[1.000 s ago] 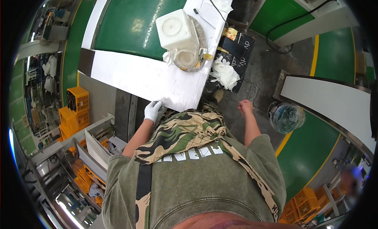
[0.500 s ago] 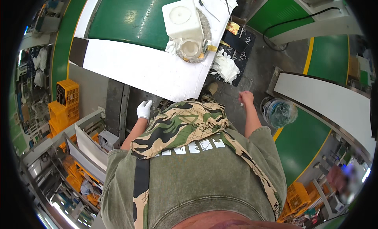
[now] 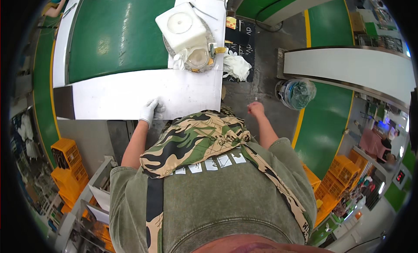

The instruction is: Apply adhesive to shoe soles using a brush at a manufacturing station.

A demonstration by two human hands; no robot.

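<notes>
My left hand (image 3: 149,112), in a white glove, is at the near edge of the white tabletop (image 3: 117,92), fingers stretched forward and nothing seen in them. A shadow falls beside it. My right hand (image 3: 256,109) is bare and closed, out over the floor to the right of the table. A tiny pale bit shows by its fingers; I cannot make out what it is. Farther off, a white square plastic container (image 3: 180,28) lies on a round tray, with a clear round cup (image 3: 198,58) and a crumpled white glove (image 3: 180,59) beside it.
A green conveyor belt (image 3: 102,39) adjoins the tabletop. Right of the table lie white gloves (image 3: 237,66) on a dark patterned surface. A plastic-covered bucket (image 3: 297,94) stands on the floor. Orange crates (image 3: 66,153) are stacked at left. Another person's arm (image 3: 55,10) shows far left.
My left hand has moved forward from beside my apron to the tabletop's edge, its fingers straighter. My right hand stays low at the right. The view has shifted, moving the table leftward.
</notes>
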